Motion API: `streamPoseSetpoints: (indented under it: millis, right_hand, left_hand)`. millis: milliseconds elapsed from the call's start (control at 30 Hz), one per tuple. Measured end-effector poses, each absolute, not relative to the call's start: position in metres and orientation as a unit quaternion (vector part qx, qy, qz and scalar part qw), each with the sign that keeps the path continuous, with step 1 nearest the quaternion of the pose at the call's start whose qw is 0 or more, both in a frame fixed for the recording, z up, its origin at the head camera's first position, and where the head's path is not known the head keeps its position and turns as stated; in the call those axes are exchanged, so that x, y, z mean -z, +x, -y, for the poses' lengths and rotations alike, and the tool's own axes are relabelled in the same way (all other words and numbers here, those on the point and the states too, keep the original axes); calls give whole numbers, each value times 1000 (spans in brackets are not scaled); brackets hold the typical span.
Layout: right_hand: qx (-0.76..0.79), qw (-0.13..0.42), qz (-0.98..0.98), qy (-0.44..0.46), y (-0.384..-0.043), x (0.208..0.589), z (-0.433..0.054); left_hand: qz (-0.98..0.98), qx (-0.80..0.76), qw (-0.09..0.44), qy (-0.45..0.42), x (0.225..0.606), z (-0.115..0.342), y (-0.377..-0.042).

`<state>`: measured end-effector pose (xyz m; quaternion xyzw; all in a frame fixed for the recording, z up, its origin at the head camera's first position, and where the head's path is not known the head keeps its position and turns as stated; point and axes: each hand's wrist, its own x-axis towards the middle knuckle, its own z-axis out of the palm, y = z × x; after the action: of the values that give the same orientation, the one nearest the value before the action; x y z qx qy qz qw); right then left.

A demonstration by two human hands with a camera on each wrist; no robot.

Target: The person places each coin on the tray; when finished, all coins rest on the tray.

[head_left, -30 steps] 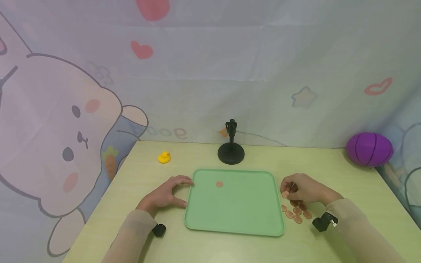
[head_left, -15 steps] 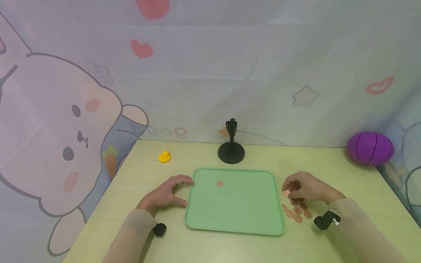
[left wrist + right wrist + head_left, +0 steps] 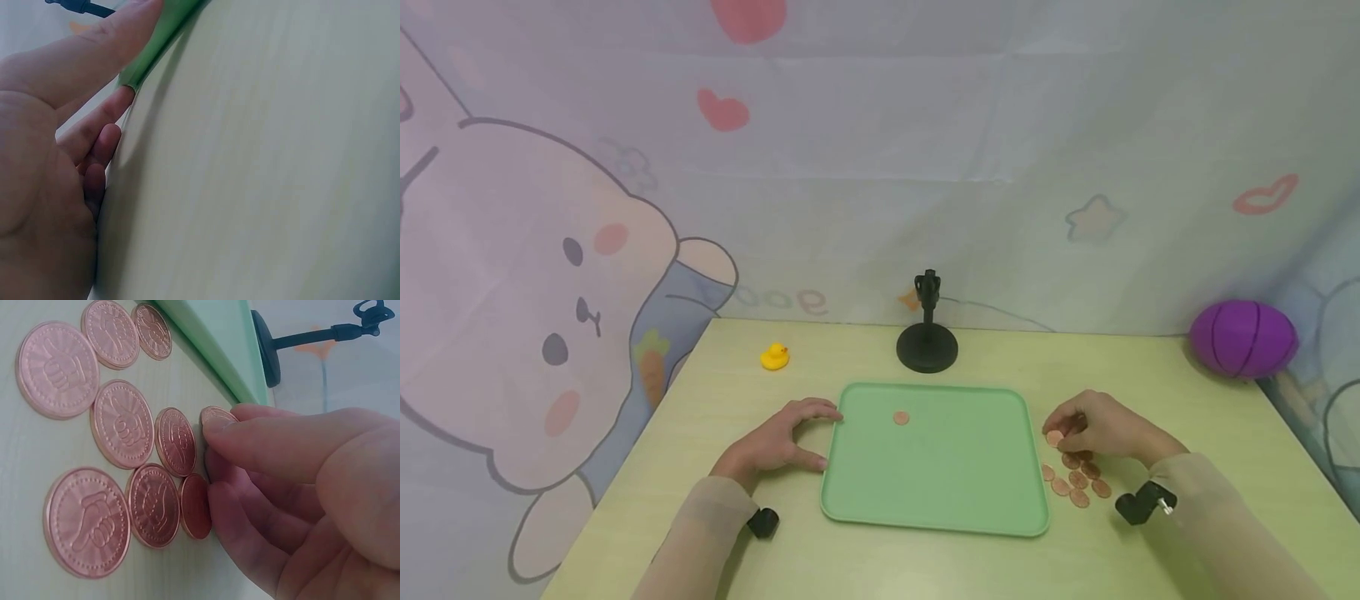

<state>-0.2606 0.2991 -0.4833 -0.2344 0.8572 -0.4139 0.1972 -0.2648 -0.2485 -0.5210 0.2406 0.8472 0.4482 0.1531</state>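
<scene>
My right hand (image 3: 1105, 429) pinches a copper-coloured coin (image 3: 1055, 438) between thumb and fingers, just off the right side of a green tray (image 3: 936, 475). In the right wrist view the held coin (image 3: 217, 415) is partly covered by the thumb. Several more coins (image 3: 1079, 497) lie loosely grouped below that hand; those in the right wrist view, such as this coin (image 3: 87, 522), carry a hand design. One coin (image 3: 901, 417) lies on the tray near its far side. At the tray's left rim, my left hand (image 3: 778, 437) rests with thumb and fingers spread, fingertips touching the edge.
A black stand (image 3: 927, 347) with a round base is behind the tray. To its left sits a yellow toy duck (image 3: 775, 357). A purple ball (image 3: 1243, 340) lies at the table's far right corner. A patterned cloth (image 3: 880, 167) hangs behind the table.
My right hand has shifted very slightly away from me and to the right, still pinching the coin. The left hand, the tray and the other coins look the same.
</scene>
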Motion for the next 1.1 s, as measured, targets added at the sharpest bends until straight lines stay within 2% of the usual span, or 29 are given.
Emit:
streamPoseSetpoints:
  millis: [400, 767, 1100]
  right_hand:
    - [375, 179, -878, -238, -261, 484, -300]
    - [378, 194, -870, -249, -261, 487, -299]
    - [343, 131, -902, -228, -260, 479, -295]
  left_hand:
    - [-844, -454, 156, 241, 522, 249, -265]
    - [-851, -443, 159, 234, 521, 250, -264]
    - [-853, -441, 160, 229, 521, 249, -265]
